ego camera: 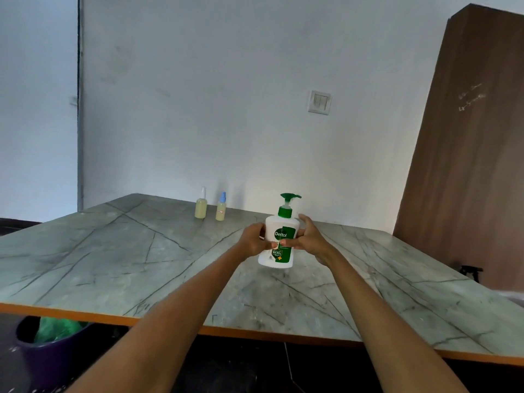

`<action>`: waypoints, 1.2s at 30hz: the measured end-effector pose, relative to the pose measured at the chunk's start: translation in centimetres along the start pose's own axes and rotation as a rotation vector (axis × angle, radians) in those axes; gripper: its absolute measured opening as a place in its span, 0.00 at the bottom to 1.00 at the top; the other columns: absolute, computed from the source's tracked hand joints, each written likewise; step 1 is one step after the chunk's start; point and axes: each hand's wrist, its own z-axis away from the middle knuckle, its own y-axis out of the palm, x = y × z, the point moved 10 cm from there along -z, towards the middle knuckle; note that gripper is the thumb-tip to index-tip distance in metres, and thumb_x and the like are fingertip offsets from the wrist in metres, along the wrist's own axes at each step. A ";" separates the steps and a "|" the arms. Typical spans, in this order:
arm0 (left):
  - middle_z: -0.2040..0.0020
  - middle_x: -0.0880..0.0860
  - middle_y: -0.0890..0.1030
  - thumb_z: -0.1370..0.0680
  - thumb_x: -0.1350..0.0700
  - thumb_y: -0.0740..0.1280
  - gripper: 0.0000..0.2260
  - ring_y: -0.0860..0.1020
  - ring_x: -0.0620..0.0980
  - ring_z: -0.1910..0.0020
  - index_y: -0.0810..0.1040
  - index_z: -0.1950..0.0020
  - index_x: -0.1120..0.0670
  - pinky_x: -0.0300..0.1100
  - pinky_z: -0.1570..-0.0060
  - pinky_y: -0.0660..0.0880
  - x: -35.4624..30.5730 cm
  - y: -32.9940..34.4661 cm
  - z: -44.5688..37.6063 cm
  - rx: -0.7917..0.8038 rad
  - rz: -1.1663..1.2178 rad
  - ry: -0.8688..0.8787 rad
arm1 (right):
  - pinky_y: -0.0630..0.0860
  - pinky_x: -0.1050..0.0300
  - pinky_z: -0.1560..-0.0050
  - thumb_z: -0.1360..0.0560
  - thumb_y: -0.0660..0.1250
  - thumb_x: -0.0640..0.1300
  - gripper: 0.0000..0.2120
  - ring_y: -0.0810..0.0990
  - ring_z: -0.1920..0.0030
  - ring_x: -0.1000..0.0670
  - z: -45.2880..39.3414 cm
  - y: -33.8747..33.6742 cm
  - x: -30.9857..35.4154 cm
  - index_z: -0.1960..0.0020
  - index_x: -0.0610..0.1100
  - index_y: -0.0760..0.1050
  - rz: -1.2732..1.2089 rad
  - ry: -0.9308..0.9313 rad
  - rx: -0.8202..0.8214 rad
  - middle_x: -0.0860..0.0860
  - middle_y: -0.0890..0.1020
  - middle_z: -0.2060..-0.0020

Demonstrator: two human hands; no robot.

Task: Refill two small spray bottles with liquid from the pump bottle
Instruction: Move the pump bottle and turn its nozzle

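Pump bottle (pixel 279 242) clasped in both grips, lifted just above the tabletop (pixel 113 265).
Left hand (pixel 255 241) and right hand (pixel 310 239) wrapped around its body; spray bottles (pixel 200 207) capped, well behind it. Likely next: uncapping one.

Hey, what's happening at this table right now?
A person grips a white pump bottle with a green pump top in both hands, left hand and right hand, above the grey marble-patterned table. Two small yellowish spray bottles, one white-capped and one blue-capped, stand capped near the wall.
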 end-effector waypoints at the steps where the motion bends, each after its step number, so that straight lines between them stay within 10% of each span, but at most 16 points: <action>1: 0.39 0.60 0.77 0.28 0.60 0.71 0.21 0.76 0.57 0.41 0.71 0.37 0.64 0.47 0.42 0.73 0.2 -0.2 -0.5 -0.004 0.001 -0.006 | 0.74 0.45 0.41 0.33 0.74 0.32 0.48 0.76 0.40 0.43 -0.7 0.1 0.2 0.24 0.45 0.47 -0.008 -0.002 0.000 0.39 0.76 0.38; 36: 0.37 0.61 0.76 0.23 0.67 0.61 0.16 0.74 0.58 0.39 0.70 0.35 0.64 0.45 0.40 0.70 16.0 -0.5 -27.2 -0.221 -0.007 -0.120 | 0.71 0.45 0.36 0.31 0.72 0.31 0.47 0.71 0.34 0.42 -33.1 4.3 -6.5 0.24 0.42 0.45 0.024 0.057 -0.059 0.40 0.72 0.34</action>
